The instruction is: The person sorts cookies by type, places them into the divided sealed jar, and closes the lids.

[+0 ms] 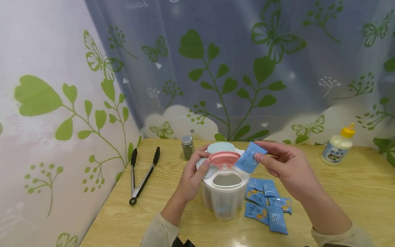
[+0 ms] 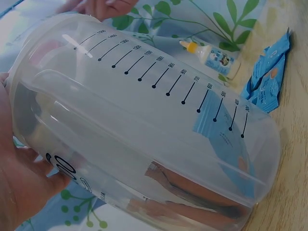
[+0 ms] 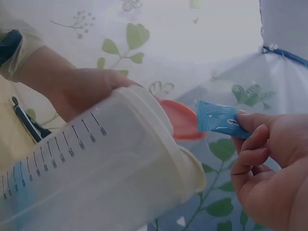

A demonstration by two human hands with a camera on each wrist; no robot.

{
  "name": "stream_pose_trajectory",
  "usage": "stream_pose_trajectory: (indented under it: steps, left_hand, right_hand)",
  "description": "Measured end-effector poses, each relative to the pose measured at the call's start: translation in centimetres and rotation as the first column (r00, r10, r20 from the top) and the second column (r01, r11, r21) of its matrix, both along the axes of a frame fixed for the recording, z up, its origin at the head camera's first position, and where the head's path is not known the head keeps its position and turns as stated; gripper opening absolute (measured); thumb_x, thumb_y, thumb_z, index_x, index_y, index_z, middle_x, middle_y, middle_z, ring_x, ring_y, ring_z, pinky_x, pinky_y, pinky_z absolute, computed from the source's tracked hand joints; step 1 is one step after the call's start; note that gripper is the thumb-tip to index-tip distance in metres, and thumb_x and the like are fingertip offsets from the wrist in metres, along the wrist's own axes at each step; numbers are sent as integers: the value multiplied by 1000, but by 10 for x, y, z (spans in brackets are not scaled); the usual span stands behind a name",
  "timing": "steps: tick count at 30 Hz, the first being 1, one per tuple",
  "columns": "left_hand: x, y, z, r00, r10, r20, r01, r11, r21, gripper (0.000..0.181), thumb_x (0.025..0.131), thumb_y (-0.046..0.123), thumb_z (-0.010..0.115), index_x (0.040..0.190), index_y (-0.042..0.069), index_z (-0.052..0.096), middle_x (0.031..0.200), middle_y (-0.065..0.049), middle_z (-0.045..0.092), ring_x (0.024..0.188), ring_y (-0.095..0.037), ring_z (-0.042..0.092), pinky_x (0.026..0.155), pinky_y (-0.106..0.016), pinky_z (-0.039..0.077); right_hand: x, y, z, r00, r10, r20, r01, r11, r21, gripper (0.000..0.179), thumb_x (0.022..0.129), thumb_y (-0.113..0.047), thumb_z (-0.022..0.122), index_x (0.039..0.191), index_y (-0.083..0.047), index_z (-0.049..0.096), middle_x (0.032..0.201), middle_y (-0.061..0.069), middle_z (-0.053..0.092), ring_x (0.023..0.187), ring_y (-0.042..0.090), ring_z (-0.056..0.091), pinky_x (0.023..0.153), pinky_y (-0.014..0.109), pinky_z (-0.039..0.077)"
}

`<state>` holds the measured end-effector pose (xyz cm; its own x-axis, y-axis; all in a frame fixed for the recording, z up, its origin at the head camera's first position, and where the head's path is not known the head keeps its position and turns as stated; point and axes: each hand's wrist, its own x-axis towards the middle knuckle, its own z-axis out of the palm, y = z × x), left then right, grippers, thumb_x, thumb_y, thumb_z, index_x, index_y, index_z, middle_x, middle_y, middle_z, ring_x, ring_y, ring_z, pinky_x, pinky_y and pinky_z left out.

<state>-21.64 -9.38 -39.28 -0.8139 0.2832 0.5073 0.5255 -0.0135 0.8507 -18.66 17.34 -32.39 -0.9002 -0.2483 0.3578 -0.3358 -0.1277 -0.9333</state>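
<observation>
A clear plastic storage canister [image 1: 226,202] with measuring marks stands on the table. Its pink flap [image 1: 224,159] is raised behind an uncovered front opening [image 1: 227,179]; pale blue flaps [image 1: 220,148] lie beside it. My left hand [image 1: 192,176] grips the canister's left side near the lid, thumb on top. Between thumb and fingers, my right hand [image 1: 288,168] pinches a small blue packet [image 1: 250,157] at the lid's right side. Through the wall in the left wrist view show a blue packet [image 2: 226,144] and brown wrapped pieces [image 2: 187,187]; whether the blue one lies inside I cannot tell.
Several blue packets [image 1: 277,219] lie right of the canister. Black-handled tongs [image 1: 143,178] rest spread at the left. A small spice jar [image 1: 187,148] stands behind, and a yellow-capped bottle [image 1: 336,149] is at the far right. A patterned curtain [image 1: 231,68] hangs behind the table.
</observation>
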Motion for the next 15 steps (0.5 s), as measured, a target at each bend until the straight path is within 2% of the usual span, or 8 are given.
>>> stream_pose_trajectory:
  steps: [5, 9, 12, 15]
  left_hand:
    - [3, 0, 0, 1000, 16, 17, -16, 1000, 2, 22, 104, 15, 45, 115, -2, 52, 151, -19, 42, 145, -35, 37, 115, -32, 36]
    - [3, 0, 1, 1000, 18, 16, -18, 1000, -1, 21, 104, 14, 46, 115, -2, 53, 151, -18, 42, 145, -35, 36, 118, -44, 33]
    - [1, -1, 1, 1000, 16, 10, -16, 1000, -7, 20, 104, 15, 46, 115, 0, 53, 152, -16, 42, 146, -34, 36, 117, -55, 30]
    - [1, -1, 2, 1000, 12, 11, -12, 1000, -9, 21, 105, 16, 45, 116, 0, 53, 153, -14, 42, 146, -32, 35, 117, -54, 31]
  right_hand:
    - [7, -19, 6, 999, -20, -48, 28, 984, 177, 31, 92, -3, 69, 122, -3, 68, 84, -8, 71, 49, 16, 39, 43, 31, 35]
    - [13, -25, 3, 999, -18, -51, 32, 954, 297, 30, 91, -9, 71, 121, -4, 68, 77, -4, 69, 47, 14, 46, 41, 30, 42]
    - [14, -25, -1, 999, 18, -36, -6, 949, 316, 29, 93, -10, 70, 121, -5, 68, 72, -2, 66, 45, 13, 47, 40, 31, 43]
    - [14, -25, -5, 999, 32, -12, -26, 948, 318, 30, 93, -12, 69, 123, -6, 67, 70, -1, 62, 46, 12, 48, 41, 31, 45]
